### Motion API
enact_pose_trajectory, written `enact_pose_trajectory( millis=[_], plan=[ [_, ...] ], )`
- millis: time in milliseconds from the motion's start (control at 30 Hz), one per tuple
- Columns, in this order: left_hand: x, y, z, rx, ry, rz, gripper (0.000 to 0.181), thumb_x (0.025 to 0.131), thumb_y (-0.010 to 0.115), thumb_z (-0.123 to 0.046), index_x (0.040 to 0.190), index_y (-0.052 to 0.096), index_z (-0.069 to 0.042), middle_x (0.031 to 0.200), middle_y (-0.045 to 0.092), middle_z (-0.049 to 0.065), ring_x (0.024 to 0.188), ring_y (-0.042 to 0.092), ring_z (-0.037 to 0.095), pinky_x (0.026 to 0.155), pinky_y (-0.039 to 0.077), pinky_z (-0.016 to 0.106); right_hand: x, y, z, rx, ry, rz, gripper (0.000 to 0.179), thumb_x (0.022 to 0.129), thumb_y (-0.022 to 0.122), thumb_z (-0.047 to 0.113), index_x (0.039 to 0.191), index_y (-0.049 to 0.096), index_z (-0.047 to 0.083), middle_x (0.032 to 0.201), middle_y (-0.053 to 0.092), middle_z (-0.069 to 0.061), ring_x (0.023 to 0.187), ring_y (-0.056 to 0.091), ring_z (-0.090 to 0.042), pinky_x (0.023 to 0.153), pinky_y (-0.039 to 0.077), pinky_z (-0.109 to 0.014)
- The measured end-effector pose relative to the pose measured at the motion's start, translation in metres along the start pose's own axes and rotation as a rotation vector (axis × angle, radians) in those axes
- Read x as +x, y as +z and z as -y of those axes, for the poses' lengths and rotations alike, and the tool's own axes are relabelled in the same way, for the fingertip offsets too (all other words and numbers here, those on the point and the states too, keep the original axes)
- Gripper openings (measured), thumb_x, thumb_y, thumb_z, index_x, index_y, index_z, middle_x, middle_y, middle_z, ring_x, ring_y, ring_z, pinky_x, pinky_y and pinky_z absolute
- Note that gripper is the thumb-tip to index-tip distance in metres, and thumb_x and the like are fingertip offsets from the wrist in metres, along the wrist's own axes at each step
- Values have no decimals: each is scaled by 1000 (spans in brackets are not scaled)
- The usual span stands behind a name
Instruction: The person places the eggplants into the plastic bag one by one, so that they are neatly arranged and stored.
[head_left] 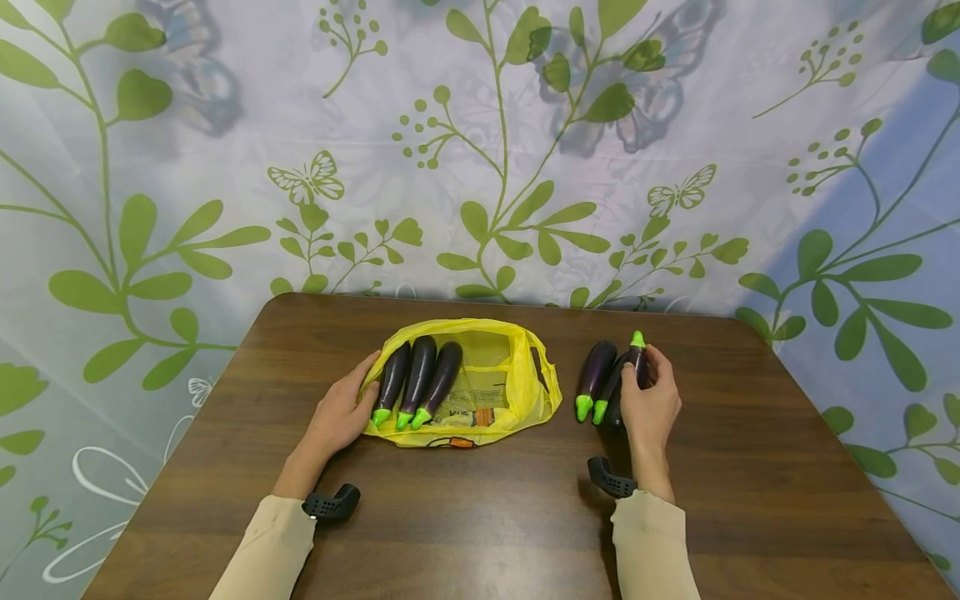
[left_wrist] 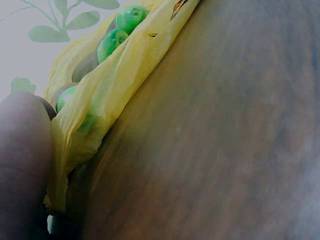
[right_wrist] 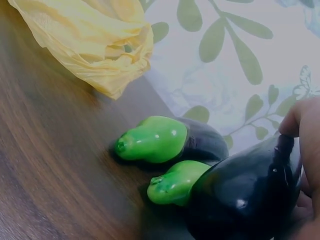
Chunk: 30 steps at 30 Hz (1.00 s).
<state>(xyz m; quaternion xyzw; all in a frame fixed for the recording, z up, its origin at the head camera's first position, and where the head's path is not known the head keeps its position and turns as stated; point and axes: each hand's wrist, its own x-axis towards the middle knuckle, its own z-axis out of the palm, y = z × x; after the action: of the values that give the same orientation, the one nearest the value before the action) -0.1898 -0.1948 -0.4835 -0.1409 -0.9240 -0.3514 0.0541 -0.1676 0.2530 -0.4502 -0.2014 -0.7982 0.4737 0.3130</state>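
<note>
In the head view, the left hand (head_left: pixel 343 412) touches the yellow bag (head_left: pixel 528 402), where three eggplants (head_left: pixel 418 379) lie; if its fingers pinch, I cannot tell. The right hand (head_left: pixel 654 402) clamps its fingers on another eggplant (head_left: pixel 637 357), beside two eggplants (head_left: pixel 597 371). Left wrist view shows green caps (left_wrist: pixel 131 19); right wrist view, the gripped dark end (right_wrist: pixel 240 195).

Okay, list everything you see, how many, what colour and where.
Table: one, brown, foreground
Bag: one, yellow, on the table
Bagged eggplants: three, dark purple with green stems, bag's left side
Loose eggplants: two, same colours, right of bag
Held eggplant: one, same colours, in right hand
Patterned backdrop: one, pale with green leaves, behind table
Wrist devices: two, black, one per wrist
Left hand: one, bare, at bag's left edge
Right hand: one, bare, around held eggplant
Sleeves: two, beige, on forearms
</note>
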Motion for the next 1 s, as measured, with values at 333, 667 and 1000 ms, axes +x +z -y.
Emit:
enact_pose_trajectory(
  millis=[333,667,1000],
  plan=[
    [1,1,2,2,-7,6,56,110,44,-25,164,30,-18,159,46,18,141,47,44,109,39,68,1,4,0,36,-28,18,45,99,63,15,144,60,12,143,63,-12,131,60,-31,109,46,-51],
    [1,2,3,4,-7,6,56,110,43,-26,164,29,-19,159,45,18,142,47,44,109,40,67,-2,7,4,35,-41,66,44,101,64,22,145,60,14,141,64,-12,125,62,-30,105,49,-49],
    [1,2,2,-2,-8,4,56,110,44,-26,164,30,-19,158,46,18,141,48,44,109,40,67,-5,10,7,40,-68,124,43,103,62,24,146,59,16,142,63,-13,125,62,-34,105,49,-51]
  ],
)
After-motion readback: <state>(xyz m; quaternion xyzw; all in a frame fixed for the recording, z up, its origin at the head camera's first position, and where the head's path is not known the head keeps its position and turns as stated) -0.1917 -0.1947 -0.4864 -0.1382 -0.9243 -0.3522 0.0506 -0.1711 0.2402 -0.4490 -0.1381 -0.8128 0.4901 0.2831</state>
